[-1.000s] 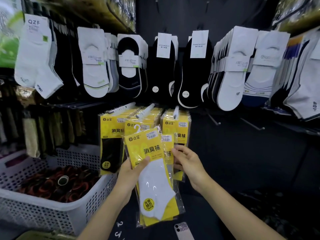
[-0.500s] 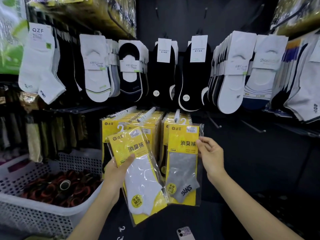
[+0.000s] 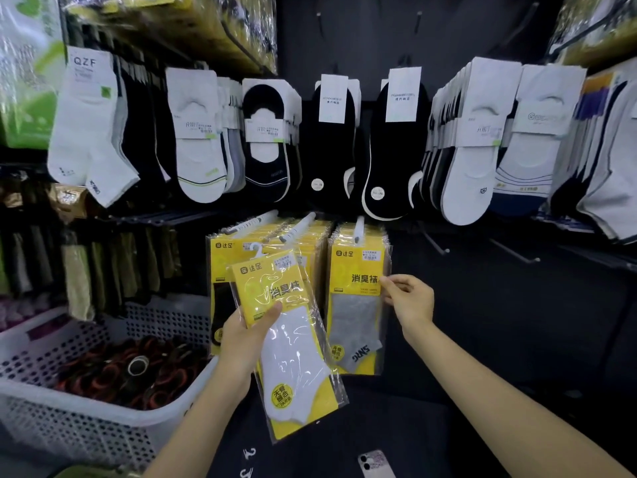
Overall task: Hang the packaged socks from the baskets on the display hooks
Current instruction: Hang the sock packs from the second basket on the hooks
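Standing by the rack, I see the person's two hands apart, each on its own packet. The left hand grips a yellow, clear-wrapped packet with a white sock by its left edge. The thumb lies across the front and the fingers are hidden behind. This packet is tilted with its top leaning left, and its small white plastic hanger stands above it, on no hook. Just to the right, the right hand has its fingertips on the right edge of a yellow packet with a grey sock, thumb and forefinger seeming to pinch the wrapper. That packet hangs upright at the front of a full row on a white display hook, up and to the left of the right hand. Two more white hooks, loaded with the same yellow packets, run out above the left hand. To the right of the right hand, thin metal hooks jut from the dark wall. Down and left of the left hand sits a white perforated plastic basket holding dark red and black bundles. High above both hands hangs a row of white and black low-cut socks on white cards. Low between the forearms lies a pale-cased phone.
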